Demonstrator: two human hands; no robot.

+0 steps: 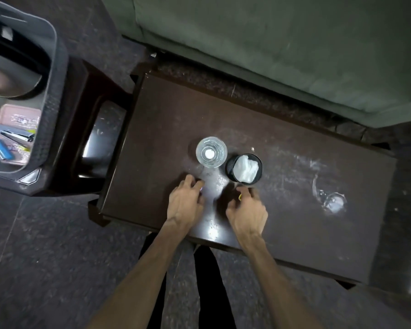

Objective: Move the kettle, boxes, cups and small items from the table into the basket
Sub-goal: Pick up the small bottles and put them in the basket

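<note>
A clear drinking glass (211,151) stands upright near the middle of the dark brown table (294,233). Right beside it is a black mesh cup (230,170) with crumpled white tissue (244,170) inside. My left hand (185,203) rests palm down just in front of the glass, its fingers curled over a small pale item (201,189) that is mostly hidden. My right hand (247,210) is in front of the mesh cup, fingertips pinched on a small yellow item (240,197). The dark grey basket (51,103) stands at the left on a stool.
Inside the basket lie a kettle (12,81), a pink box (22,117), a grey stapler (14,134) and a blue stapler (0,150). A green sofa (271,43) runs behind the table. Water marks (332,200) spot the table's right side.
</note>
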